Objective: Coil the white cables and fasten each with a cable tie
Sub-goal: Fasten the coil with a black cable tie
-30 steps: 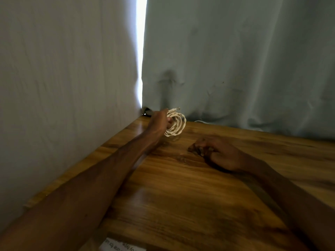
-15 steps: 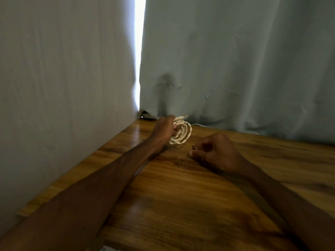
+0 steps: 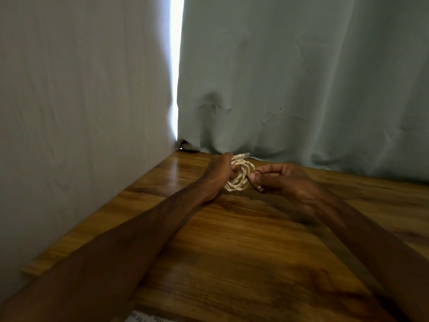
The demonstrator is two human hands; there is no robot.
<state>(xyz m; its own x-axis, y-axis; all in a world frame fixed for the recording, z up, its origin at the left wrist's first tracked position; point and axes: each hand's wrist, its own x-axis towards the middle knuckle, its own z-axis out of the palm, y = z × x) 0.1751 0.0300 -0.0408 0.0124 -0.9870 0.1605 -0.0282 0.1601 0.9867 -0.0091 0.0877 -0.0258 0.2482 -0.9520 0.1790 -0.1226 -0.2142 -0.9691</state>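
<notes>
left hand (image 3: 219,173) fingers curled round the coiled white braided cable (image 3: 240,175), held just above the brown wooden table (image 3: 232,240) (plug end sticks up by the curtain). right hand (image 3: 285,180) pinches a thin dark loop tie (image 3: 254,181) just beside the coil.

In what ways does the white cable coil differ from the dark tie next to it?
The white cable coil is pale and thick, wound in many turns; the dark tie is thin, a single curved strand. The left hand grips the coil; the right hand pinches the tie. Both are held in a hand.
</notes>
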